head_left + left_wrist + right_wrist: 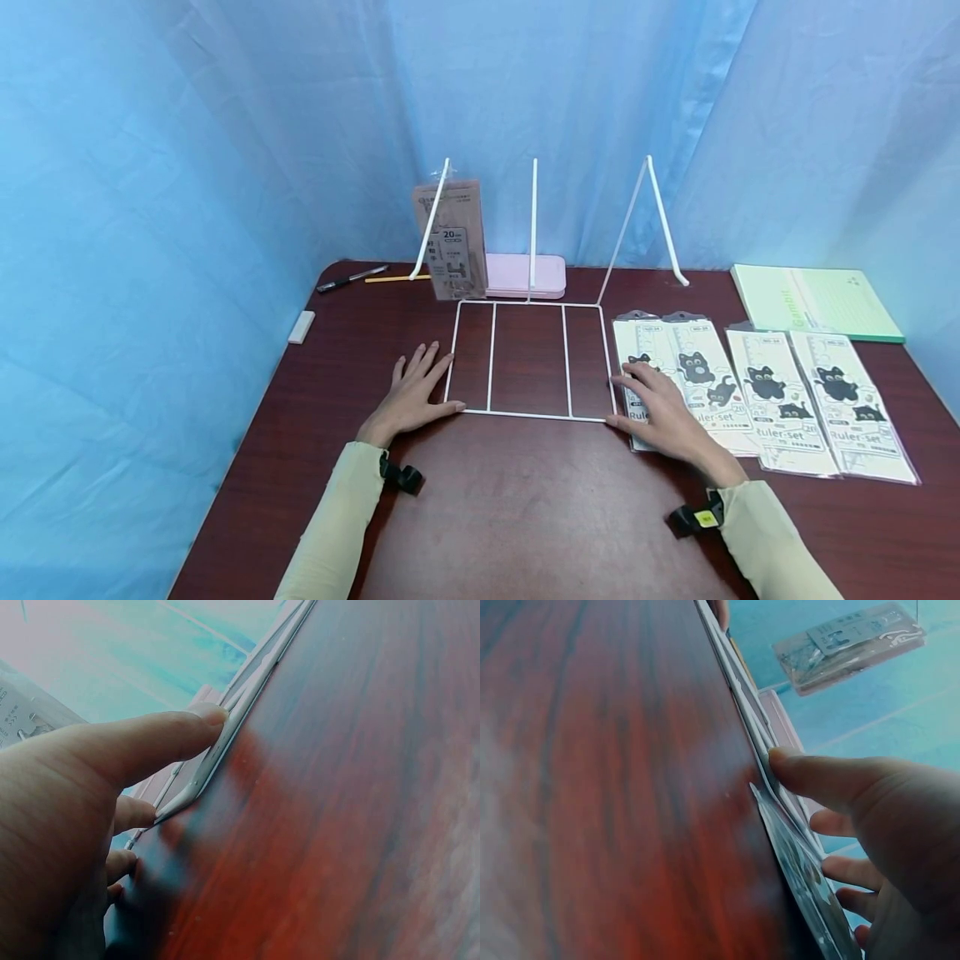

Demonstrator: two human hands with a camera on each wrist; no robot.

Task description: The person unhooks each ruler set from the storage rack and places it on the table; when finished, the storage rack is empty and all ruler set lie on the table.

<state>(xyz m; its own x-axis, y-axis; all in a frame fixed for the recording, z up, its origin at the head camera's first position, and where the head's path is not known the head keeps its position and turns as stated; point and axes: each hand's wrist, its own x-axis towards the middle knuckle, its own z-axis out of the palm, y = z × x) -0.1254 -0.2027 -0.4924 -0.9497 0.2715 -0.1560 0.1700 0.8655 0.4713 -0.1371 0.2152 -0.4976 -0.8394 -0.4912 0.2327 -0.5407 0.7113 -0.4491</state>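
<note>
A white wire rack (525,415) stands on the table, with its rectangular base toward me and several prongs rising behind. At the base's front left corner, my left hand (415,393) touches the wire with its thumb and fingertips, fingers spread. My right hand (663,417) lies at the front right corner, its thumb on the wire and its other fingers over a ruler set pack (697,375). Both wrist views show the thumbs against the front wire. From the left prong hangs a pinkish packet (468,221) marked 20.
More ruler set packs (780,400) with black cats lie right of the rack, below a green notebook (817,304). Behind the base sits a pink case (517,275). A black pen (348,279), a yellow pencil (386,279) and a white eraser (302,327) lie at left.
</note>
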